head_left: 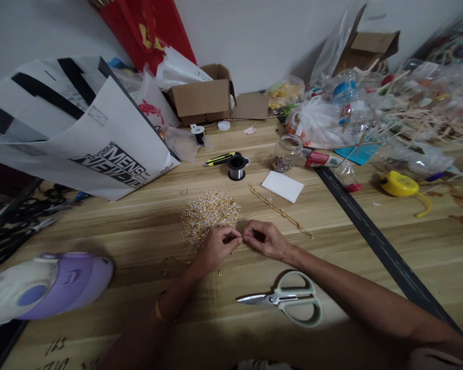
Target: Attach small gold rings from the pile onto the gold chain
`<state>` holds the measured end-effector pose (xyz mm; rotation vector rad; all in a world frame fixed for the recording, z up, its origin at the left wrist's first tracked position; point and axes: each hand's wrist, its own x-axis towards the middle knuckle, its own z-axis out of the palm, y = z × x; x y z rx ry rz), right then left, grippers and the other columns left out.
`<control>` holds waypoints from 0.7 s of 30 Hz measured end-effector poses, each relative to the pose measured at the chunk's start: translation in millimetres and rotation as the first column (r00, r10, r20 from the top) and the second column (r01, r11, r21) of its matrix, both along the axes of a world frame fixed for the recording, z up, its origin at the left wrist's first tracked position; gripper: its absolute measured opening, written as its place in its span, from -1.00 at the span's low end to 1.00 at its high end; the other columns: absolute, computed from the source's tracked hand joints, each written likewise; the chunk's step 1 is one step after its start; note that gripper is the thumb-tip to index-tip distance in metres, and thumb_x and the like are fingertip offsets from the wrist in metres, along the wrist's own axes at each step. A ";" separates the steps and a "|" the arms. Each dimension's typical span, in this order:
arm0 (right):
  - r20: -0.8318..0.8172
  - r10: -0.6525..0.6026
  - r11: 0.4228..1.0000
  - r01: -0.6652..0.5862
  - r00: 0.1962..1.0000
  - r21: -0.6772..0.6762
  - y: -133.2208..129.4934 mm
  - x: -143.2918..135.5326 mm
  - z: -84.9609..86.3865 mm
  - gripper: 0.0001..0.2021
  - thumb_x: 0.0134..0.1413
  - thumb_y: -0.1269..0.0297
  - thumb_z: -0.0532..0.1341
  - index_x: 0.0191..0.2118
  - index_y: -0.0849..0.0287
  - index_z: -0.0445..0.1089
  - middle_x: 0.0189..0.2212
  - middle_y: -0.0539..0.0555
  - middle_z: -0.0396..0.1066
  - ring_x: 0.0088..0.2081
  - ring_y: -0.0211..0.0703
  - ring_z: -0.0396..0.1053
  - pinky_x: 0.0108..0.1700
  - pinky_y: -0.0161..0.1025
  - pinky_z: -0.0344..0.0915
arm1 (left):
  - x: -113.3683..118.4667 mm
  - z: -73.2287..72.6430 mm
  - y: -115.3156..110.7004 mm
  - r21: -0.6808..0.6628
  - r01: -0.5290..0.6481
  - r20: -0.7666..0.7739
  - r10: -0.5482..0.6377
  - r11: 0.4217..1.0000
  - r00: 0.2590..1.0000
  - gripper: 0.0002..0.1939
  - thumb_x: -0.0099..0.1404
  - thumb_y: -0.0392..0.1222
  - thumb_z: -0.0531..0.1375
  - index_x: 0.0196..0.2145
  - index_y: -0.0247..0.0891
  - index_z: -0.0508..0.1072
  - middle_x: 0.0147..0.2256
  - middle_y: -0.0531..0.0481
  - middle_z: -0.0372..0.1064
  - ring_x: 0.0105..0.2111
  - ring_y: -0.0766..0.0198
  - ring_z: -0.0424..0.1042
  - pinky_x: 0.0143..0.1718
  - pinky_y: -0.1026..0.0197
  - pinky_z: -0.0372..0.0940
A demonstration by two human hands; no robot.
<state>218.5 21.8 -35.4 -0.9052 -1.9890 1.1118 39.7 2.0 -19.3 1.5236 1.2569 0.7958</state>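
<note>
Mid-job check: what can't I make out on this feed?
All head view:
Any piece at the fingers of the left hand and right hand: too small.
Cardboard box contents: mostly hidden by its walls.
Purple-and-white device: cut off, left edge.
Lowest handwriting: cut off, bottom edge.

The pile of small pieces (204,213) mixes gold and silvery white, and the chain (281,211) is gold. Pale grey-green colours the handles of the scissors (301,290). The rounded object (77,282) is purple and cream (with a bluish oval, too). The tape measure (400,184) is yellow, the paper bag (139,133) white with black lettering, the tabletop (355,257) tan with streaky brown grain.
</note>
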 end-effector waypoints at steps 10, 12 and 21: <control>0.002 0.001 1.000 -0.001 1.000 -0.006 0.1 0.4 -0.2 -0.86 0.05 0.31 0.16 -0.45 0.26 0.32 -0.57 -0.02 0.26 -0.56 -0.36 0.16 -0.53 -0.42 0.06 | -0.9 -1.5 -1.6 0.091 0.044 -0.113 -0.033 0.995 0.993 -0.89 0.13 -0.27 0.15 -0.46 -0.34 0.47 -0.51 0.00 0.41 -0.48 0.34 0.34 -0.44 0.34 0.19; 0.004 0.002 1.000 -0.002 1.000 -0.014 0.1 0.4 0.0 -0.85 0.05 0.30 0.17 -0.45 0.26 0.33 -0.57 -0.02 0.26 -0.55 -0.36 0.16 -0.53 -0.42 0.07 | -1.4 0.7 -1.9 0.121 0.061 -0.154 -0.042 0.991 0.987 -0.86 0.15 -0.26 0.13 -0.47 -0.34 0.47 -0.52 0.01 0.39 -0.49 0.34 0.32 -0.44 0.34 0.17; -0.007 0.014 0.999 -0.014 1.000 -0.052 0.2 0.6 -0.9 -0.85 0.06 0.28 0.17 -0.43 0.27 0.33 -0.57 -0.02 0.26 -0.54 -0.36 0.16 -0.52 -0.42 0.09 | -2.0 4.0 -2.8 0.210 0.116 -0.236 -0.064 0.971 0.970 -0.83 0.19 -0.29 0.09 -0.48 -0.34 0.45 -0.52 0.02 0.37 -0.48 0.36 0.29 -0.41 0.34 0.14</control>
